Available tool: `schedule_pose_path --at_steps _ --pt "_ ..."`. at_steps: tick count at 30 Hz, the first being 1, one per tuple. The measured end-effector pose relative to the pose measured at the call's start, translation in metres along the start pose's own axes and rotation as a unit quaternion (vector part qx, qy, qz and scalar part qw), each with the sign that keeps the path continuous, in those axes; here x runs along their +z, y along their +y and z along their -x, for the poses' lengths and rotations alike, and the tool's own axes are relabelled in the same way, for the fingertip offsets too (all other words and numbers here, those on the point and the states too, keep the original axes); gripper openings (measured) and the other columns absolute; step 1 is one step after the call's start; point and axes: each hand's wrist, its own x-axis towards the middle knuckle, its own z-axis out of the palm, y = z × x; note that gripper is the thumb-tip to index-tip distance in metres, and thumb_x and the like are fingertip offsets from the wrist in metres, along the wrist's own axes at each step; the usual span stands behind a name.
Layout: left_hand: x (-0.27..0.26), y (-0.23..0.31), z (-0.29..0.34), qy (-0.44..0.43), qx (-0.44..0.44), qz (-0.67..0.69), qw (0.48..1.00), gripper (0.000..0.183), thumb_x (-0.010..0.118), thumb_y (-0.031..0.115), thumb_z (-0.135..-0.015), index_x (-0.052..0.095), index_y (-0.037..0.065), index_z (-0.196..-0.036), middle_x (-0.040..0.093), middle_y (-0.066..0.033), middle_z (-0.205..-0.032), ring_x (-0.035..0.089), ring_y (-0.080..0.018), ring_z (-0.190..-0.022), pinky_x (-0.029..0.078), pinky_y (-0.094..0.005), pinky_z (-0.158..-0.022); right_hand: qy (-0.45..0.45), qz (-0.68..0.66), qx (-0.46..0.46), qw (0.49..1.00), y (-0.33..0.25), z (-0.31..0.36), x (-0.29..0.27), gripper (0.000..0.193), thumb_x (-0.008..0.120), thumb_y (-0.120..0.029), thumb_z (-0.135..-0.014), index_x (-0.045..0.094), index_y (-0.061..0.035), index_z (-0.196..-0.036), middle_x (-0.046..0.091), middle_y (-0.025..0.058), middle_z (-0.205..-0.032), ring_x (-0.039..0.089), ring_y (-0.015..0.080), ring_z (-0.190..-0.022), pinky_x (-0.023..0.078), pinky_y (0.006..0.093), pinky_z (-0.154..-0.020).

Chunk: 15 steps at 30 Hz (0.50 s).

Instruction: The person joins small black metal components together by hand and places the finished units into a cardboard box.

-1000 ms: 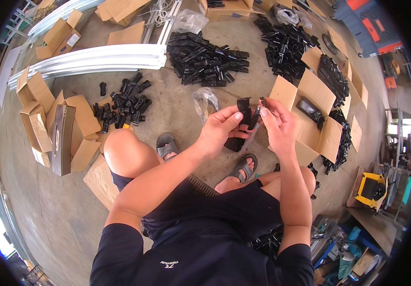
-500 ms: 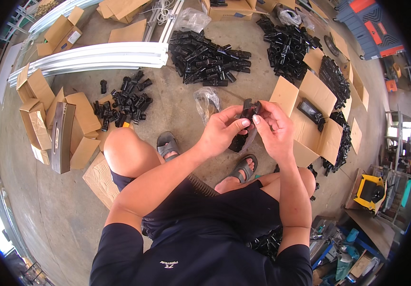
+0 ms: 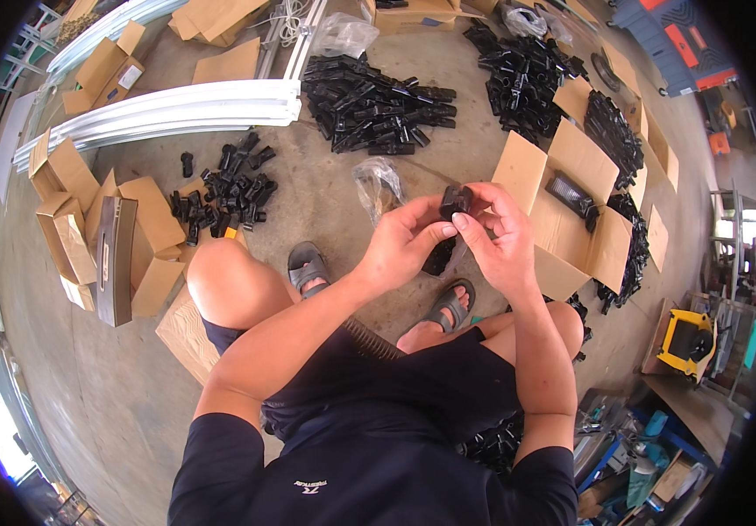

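Both hands grip one small black plastic fitting (image 3: 456,202), held up in front of me above my feet. My left hand (image 3: 404,244) pinches it from the left side. From the right, my right hand (image 3: 500,241) closes round it, and the two thumbs meet at its near face. The fitting's two upright parts sit close together, but its finer shape is too small to tell. Just under the hands, partly hidden by them, lies a clear bag (image 3: 458,260) with black pieces in it. An open cardboard box (image 3: 562,241) with packed black parts stands right of my right hand.
Piles of black fittings lie ahead (image 3: 378,105), ahead right (image 3: 522,83) and left (image 3: 233,184). A crumpled clear bag (image 3: 379,186) rests beyond my sandals. White metal rails (image 3: 167,110) and opened cartons (image 3: 71,228) occupy the left. Tools and scrap (image 3: 641,456) crowd the lower right.
The black fitting's two parts, spread apart before, are now close together. My fingers have drawn nearer each other round it. The view has shifted slightly.
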Motion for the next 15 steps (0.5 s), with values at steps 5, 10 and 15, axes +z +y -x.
schedule_pose_path --at_steps 5,10,15 --pt "-0.002 0.005 -0.002 -0.021 0.021 -0.019 0.999 0.036 0.064 0.006 -0.101 0.058 -0.004 -0.135 0.070 -0.0099 -0.122 0.064 -0.0149 -0.113 0.052 -0.0323 -0.101 -0.011 -0.020 0.003 1.000 -0.007 0.001 -0.005 0.031 0.073 -0.003 -0.093 0.064 0.0013 -0.122 0.063 0.0052 -0.109 0.064 0.0106 -0.091 0.055 0.0255 -0.077" --pt "-0.005 0.013 0.001 -0.035 0.001 -0.055 0.998 0.036 0.068 0.006 -0.099 0.061 -0.003 -0.133 0.070 -0.0099 -0.120 0.065 -0.0144 -0.111 0.053 -0.0317 -0.099 -0.013 -0.012 -0.017 1.000 -0.009 0.002 -0.004 0.034 0.074 -0.003 -0.092 0.064 0.0020 -0.124 0.063 0.0057 -0.109 0.065 0.0106 -0.089 0.055 0.0252 -0.077" --pt "-0.001 0.010 0.002 -0.028 -0.011 -0.063 0.998 0.035 0.069 0.004 -0.098 0.062 -0.004 -0.132 0.071 -0.0102 -0.120 0.066 -0.0140 -0.109 0.053 -0.0312 -0.099 0.000 -0.007 -0.017 1.000 -0.005 0.003 -0.004 0.033 0.076 -0.003 -0.091 0.066 0.0031 -0.122 0.063 0.0059 -0.109 0.066 0.0105 -0.088 0.056 0.0248 -0.075"
